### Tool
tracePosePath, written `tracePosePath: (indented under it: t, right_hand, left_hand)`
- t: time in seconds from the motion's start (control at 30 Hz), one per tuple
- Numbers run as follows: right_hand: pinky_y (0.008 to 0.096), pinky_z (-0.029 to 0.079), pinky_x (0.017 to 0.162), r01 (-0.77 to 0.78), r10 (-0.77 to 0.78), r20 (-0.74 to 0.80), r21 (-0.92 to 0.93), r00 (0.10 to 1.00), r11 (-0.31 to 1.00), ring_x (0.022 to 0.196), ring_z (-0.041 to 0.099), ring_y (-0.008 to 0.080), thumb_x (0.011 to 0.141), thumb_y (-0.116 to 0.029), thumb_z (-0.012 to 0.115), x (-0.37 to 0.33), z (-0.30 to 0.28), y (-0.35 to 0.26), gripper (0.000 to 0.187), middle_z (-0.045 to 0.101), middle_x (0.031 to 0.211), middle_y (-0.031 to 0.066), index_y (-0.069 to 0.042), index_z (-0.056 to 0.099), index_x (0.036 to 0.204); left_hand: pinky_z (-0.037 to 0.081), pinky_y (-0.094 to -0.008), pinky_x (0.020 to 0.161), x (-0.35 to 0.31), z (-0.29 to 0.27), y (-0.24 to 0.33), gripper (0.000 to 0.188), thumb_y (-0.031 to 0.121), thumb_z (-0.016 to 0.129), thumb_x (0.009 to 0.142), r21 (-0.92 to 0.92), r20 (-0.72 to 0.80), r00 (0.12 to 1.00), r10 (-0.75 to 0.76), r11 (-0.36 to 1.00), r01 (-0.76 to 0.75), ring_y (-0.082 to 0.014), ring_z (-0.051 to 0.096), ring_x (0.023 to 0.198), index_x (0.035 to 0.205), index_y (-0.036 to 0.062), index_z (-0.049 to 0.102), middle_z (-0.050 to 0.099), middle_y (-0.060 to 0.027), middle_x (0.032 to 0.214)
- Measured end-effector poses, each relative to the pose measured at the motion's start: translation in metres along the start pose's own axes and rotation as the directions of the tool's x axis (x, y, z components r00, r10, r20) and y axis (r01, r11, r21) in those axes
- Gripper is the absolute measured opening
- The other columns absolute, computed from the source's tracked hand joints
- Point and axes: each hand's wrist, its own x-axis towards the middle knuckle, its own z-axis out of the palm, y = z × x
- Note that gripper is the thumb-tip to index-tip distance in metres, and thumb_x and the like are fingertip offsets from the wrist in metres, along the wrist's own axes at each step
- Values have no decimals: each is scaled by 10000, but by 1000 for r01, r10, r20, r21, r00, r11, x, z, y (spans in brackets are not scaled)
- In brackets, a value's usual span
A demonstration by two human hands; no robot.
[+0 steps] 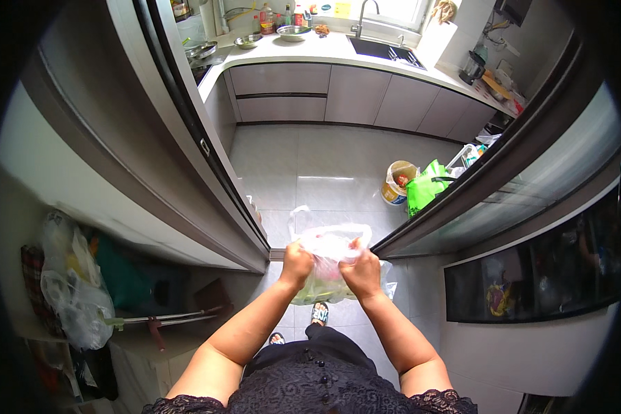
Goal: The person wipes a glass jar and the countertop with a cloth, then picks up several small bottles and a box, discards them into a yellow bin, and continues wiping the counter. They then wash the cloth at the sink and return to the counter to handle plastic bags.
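In front of my body hangs a thin, see-through white plastic bag (324, 288). My left hand (297, 265) is closed on the left side of its gathered top, and my right hand (361, 271) grips the right side. The bag's loose handles stick up above and between the two hands. Something pale green shows through its lower part, with a pinkish patch higher up; I cannot make out what they are. My fingertips are partly hidden by the crumpled plastic.
I stand at a sliding-door opening between a dark left frame (179, 117) and a right frame (490, 179). Beyond are a bucket (393, 193), a bright green bag (424, 190) and a counter (317, 52) with bowls and a sink (386, 54). Plastic bags (83, 297) hang at left.
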Motion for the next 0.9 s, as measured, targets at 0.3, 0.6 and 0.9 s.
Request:
tracePosePath:
  t: [0.3, 0.6, 0.9]
  right_hand:
    - [398, 429, 839, 538, -575, 2, -355, 818, 765, 920, 561, 292, 678, -68, 584, 53, -13, 18, 412, 595, 1014, 107, -82, 593, 1090]
    - [272, 451, 649, -419, -31, 633, 547, 773, 725, 699, 572, 138, 688, -22, 511, 86, -13, 70, 171, 622, 752, 58, 17, 623, 811]
    - [264, 465, 743, -709, -156, 728, 685, 667, 165, 744, 588, 150, 674, -44, 589, 76, -30, 27, 259, 621, 828, 66, -10, 579, 930]
  left_hand:
    - [514, -417, 854, 25, 30, -15, 305, 142, 552, 906, -443, 66, 897, -437, 793, 418, -238, 615, 964, 1167, -17, 543, 612, -112, 1069]
    - [482, -308, 839, 30, 16, -10, 331, 105, 675, 818, -226, 295, 928, -227, 927, 299, -168, 608, 922, 1107, -35, 593, 631, -76, 1039]
    - [491, -324, 836, 19, 25, 16, 230, 77, 546, 894, -431, 107, 982, -154, 883, 185, -176, 612, 899, 1095, -30, 578, 629, -85, 1024]
